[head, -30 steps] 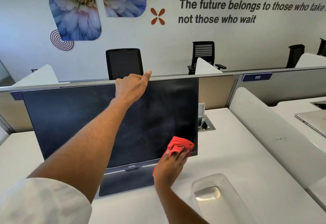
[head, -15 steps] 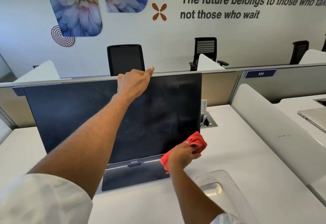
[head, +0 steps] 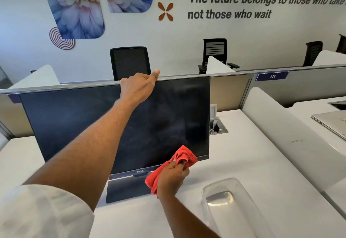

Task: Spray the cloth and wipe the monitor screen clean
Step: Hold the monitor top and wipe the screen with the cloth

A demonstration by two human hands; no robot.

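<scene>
Where the white counter (head: 252,162) carries the monitor (head: 116,125), its dark screen shows faint smears and stands before a low partition (head: 230,89) of the office. Beyond the left hand (head: 137,86) a black mesh chair (head: 130,62) stands against the wall, which has flower pictures and a printed motto. The left hand rests on the top edge of the monitor, fingers curled over it and thumb up. The right hand (head: 171,178) is clamped on the red cloth (head: 184,157), which is bunched and touches the lower right corner of the screen. Just to the right of this hand a clear plastic container (head: 234,206) lies on the counter. Farther right, past a white divider (head: 292,140), a closed laptop (head: 331,122) lies on the next counter. The left forearm crosses in front of the screen and hides its middle part.
</scene>
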